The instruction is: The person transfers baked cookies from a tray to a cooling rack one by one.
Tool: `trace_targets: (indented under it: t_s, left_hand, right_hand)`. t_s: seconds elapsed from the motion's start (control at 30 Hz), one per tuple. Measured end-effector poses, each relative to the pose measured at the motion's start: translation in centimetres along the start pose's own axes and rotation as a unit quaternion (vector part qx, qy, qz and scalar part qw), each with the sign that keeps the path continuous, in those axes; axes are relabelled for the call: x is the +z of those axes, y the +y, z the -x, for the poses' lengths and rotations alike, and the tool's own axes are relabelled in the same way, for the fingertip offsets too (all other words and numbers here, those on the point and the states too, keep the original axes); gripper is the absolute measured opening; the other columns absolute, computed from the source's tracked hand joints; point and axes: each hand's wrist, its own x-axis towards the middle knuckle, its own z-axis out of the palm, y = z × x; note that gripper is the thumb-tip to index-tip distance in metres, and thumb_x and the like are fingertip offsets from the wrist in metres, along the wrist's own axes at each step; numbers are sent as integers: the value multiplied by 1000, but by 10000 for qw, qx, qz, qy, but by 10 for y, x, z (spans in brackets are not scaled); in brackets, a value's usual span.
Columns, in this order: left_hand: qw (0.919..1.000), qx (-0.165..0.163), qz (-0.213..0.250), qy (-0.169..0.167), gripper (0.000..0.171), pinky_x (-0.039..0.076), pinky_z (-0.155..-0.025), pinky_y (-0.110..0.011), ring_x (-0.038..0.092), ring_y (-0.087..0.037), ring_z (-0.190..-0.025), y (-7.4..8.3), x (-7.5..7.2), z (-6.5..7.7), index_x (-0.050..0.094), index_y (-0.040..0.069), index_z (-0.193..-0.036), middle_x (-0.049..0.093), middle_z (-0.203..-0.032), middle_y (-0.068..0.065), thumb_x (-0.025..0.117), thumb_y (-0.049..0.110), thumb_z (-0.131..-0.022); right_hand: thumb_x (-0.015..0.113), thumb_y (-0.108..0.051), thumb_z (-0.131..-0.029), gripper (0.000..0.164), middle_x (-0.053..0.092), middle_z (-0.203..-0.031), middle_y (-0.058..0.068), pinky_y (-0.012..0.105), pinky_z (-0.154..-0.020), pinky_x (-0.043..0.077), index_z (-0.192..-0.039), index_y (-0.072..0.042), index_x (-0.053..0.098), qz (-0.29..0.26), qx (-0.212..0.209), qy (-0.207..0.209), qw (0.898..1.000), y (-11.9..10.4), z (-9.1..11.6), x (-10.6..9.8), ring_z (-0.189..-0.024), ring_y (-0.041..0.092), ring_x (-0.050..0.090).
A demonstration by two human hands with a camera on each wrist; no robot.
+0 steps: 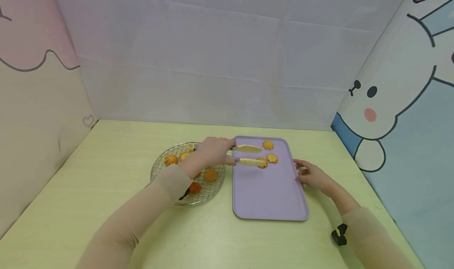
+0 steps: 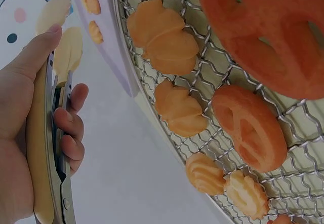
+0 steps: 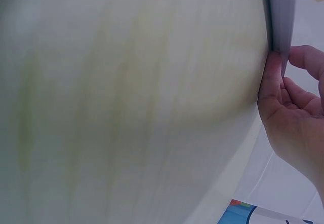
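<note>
Purple tray (image 1: 269, 194) lies on the table (image 1: 198, 237) in front of you, just left of your right hand (image 1: 313, 177), whose thumb and fingers pinch its right rim, probably to stop it sliding. Close by on its left sits a round wire rack (image 1: 214, 187), seemingly set there so that both lie within easy reach of your left hand (image 1: 214, 151). That hand grasps the tongs (image 1: 250, 162) by the handles, fingers wrapped round one side and thumb along the other; the two tips stand apart above the tray, likely with nothing clamped between them. Three tray cookies (image 1: 272, 158) sit grouped toward the far end, to the right of your left hand, one partly hidden by the nearer tip; whether they touch cannot be told. More rack cookies (image 1: 211, 175) lie spread over the mesh, some partly hidden by your left sleeve (image 1: 152, 204).
</note>
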Motion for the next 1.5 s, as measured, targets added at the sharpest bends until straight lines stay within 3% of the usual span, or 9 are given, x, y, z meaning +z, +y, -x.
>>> trace_targets:
  t_s: [0.23, 0.5, 1.1, 1.5]
  left_hand:
    - [9995, -161, -63, -261, 60, 47, -63, -29, 55, -11, -72, 1, 7, -11, 55, 19, -121, 64, -93, 6, 69, 58, -77]
    - [9989, -214, -25, -418, 62, 44, -60, -28, 53, -12, -73, 4, 10, -19, 55, 19, -122, 60, -87, 7, 68, 59, -77]
    - [9980, -304, -76, -556, 61, 48, -65, -30, 56, -13, -77, 13, 12, -23, 54, 19, -126, 64, -97, 2, 67, 57, -79]
    - [9974, -378, -94, -604, 60, 46, -63, -30, 56, -14, -76, 14, 12, -24, 54, 20, -125, 62, -93, 3, 67, 56, -79]
  right_hand:
    - [57, -6, -90, 65, 38, -132, 24, 24, -77, 48, -145, 3, 26, -5, -9, -22, 10000, 0, -1, -1, -104, 27, 47]
    - [58, -7, -89, 65, 39, -132, 24, 25, -78, 48, -145, 3, 26, 68, 15, 40, 10000, 1, -1, -1, -104, 27, 48]
    - [57, -6, -89, 65, 39, -132, 24, 24, -76, 48, -146, 2, 26, 5, 40, 24, 10000, 2, -1, -1, -103, 26, 47]
    - [58, -6, -89, 65, 39, -131, 23, 23, -76, 48, -145, 3, 27, -10, 19, 37, 10000, 4, -2, -1, -103, 27, 47]
